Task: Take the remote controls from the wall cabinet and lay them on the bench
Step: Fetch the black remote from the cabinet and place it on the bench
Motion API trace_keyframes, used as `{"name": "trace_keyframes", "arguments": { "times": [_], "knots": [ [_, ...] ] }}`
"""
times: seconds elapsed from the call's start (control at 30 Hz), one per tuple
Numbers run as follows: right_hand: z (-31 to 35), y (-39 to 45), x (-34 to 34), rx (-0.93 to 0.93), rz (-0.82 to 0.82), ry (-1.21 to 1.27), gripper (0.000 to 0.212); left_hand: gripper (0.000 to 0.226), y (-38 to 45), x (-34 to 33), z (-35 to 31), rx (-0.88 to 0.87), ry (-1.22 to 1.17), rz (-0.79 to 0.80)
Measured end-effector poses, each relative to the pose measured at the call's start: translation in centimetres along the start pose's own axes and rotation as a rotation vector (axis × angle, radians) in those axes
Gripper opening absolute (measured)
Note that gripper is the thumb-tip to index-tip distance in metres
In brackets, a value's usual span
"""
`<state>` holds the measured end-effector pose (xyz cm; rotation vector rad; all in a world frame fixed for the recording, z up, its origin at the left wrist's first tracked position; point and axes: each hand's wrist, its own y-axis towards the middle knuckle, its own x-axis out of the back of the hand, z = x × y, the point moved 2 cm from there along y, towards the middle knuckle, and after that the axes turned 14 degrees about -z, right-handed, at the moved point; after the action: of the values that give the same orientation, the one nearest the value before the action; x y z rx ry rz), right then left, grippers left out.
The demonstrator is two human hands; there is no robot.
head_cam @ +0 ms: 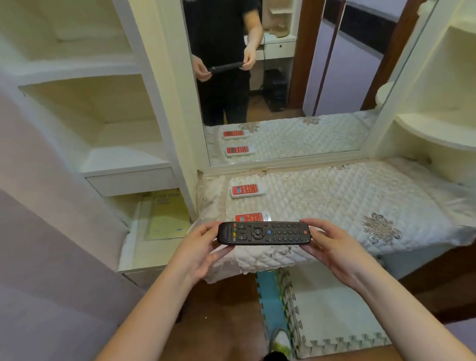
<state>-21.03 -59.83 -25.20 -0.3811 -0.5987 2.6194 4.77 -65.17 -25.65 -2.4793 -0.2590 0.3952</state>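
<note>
A long black remote control [263, 233] lies crosswise, face up, just above the front part of the quilted bench [341, 203]. My left hand [199, 250] grips its left end and my right hand [332, 247] grips its right end. Two red-and-white remotes lie on the bench's left side: one [247, 190] near the mirror, the other [253, 216] half hidden behind the black remote. The wall cabinet [111, 109] with open shelves stands to the left.
A mirror [294, 68] behind the bench reflects a person and the remotes. A yellow notebook [167, 214] lies in the cabinet's lowest compartment. Rounded shelves [442, 133] stand at the right. Foam floor mats [327, 310] lie below the bench.
</note>
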Motion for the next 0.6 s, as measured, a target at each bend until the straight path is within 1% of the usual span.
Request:
{"name": "trace_keyframes", "arguments": {
  "times": [0.1, 0.4, 0.5, 0.6],
  "knots": [
    [0.5, 3.4, 0.8, -0.029, -0.014, 0.004, 0.019, 0.016, 3.1, -2.6, -0.2, -0.020, 0.047, 0.001],
    [2.2, 13.1, 2.9, -0.116, -0.025, 0.050, 0.017, 0.015, 12.3, -11.2, -1.7, -0.088, 0.215, -0.078],
    [2.3, 15.5, 3.3, -0.143, -0.026, 0.046, 0.016, 0.020, 14.6, -13.4, -2.0, -0.140, 0.243, -0.091],
    [1.8, 17.3, 3.5, -0.157, -0.045, 0.038, 0.017, 0.028, 16.6, -15.2, -2.3, -0.157, 0.305, -0.075]
  ]
}}
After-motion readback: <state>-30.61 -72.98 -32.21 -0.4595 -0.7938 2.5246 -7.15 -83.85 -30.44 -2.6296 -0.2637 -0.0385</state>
